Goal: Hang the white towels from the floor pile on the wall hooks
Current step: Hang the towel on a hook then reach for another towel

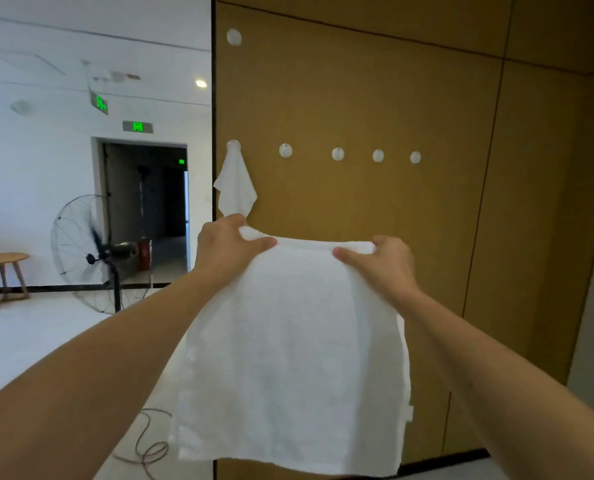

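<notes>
A white towel [295, 348] hangs flat in front of me, held by its top edge. My left hand [224, 245] pinches the top left corner and my right hand [380, 259] pinches the top right corner. On the brown wall panel [375, 91] runs a row of round white hooks. The leftmost hook [233, 145] carries another white towel [235, 188], just above my left hand. The hook beside it [285, 150] and three more to its right are bare. A single hook [234, 37] sits higher up. The floor pile is out of view.
A standing fan [91, 254] is on the floor to the left, with a cable [150, 445] trailing near the panel's edge. A wooden table [1, 271] stands at far left. A dark doorway [146, 209] opens behind the fan.
</notes>
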`<state>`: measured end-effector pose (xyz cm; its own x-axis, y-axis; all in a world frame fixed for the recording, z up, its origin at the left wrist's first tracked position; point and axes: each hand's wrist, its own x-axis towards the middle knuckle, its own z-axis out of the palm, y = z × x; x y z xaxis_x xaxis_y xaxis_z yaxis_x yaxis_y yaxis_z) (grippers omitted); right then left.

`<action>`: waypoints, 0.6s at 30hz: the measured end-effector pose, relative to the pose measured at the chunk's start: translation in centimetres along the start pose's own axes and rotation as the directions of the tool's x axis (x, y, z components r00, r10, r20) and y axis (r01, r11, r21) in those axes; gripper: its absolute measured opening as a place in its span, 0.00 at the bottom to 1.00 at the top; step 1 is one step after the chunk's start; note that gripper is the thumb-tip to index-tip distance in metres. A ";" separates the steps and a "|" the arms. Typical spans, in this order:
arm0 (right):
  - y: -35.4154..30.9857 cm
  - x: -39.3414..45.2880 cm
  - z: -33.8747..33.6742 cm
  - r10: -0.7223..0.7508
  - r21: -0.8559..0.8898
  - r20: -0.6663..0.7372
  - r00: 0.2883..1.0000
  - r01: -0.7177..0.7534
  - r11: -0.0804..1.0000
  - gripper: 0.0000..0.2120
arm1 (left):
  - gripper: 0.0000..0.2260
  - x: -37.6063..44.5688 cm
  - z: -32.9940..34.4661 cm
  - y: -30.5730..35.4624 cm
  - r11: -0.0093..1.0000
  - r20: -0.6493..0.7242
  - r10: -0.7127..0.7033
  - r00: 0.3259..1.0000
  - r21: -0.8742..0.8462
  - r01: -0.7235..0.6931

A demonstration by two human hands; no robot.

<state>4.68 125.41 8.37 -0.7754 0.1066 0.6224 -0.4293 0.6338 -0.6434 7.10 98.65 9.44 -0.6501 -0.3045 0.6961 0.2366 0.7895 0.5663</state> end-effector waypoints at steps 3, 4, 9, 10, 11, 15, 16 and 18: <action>0.4 6.4 4.1 -0.002 -0.089 -0.009 1.000 0.002 0.996 0.30 | 0.20 6.0 3.2 -2.4 0.999 -0.021 0.030 0.999 0.018 -0.030; 0.6 8.5 5.4 -0.010 -0.116 -0.017 1.000 0.008 0.993 0.31 | 0.20 8.1 4.1 -2.9 0.999 -0.030 0.043 0.999 0.030 -0.042; 1.6 17.9 11.2 -0.034 -0.157 -0.040 0.999 0.027 0.987 0.35 | 0.18 16.9 8.5 -5.2 0.994 -0.089 0.085 0.992 0.078 -0.078; 1.7 19.7 12.2 -0.037 -0.164 -0.032 0.999 0.031 0.986 0.32 | 0.18 18.4 9.4 -5.5 0.994 -0.105 0.092 0.990 0.076 -0.084; 1.8 21.6 13.2 -0.046 -0.166 -0.023 0.999 0.041 0.985 0.30 | 0.17 19.7 10.3 -5.8 0.991 -0.124 0.109 0.986 0.088 -0.098; 1.7 29.0 16.8 -0.149 -0.186 -0.053 0.987 0.137 0.973 0.28 | 0.13 25.9 13.4 -6.7 0.966 -0.202 0.179 0.963 0.222 -0.132; 1.8 30.9 17.6 -0.179 -0.196 -0.064 0.982 0.163 0.967 0.28 | 0.13 27.6 14.1 -6.9 0.959 -0.218 0.194 0.956 0.249 -0.138; 1.9 35.1 19.2 -0.233 -0.192 -0.075 0.970 0.215 0.957 0.26 | 0.13 31.1 15.5 -7.3 0.941 -0.245 0.240 0.939 0.296 -0.163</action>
<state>-32.22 115.65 20.42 -0.6170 0.0129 0.7868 -0.4891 0.7770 -0.3963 -26.06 91.66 20.08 -0.3768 -0.2275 0.8979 0.1153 0.9503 0.2892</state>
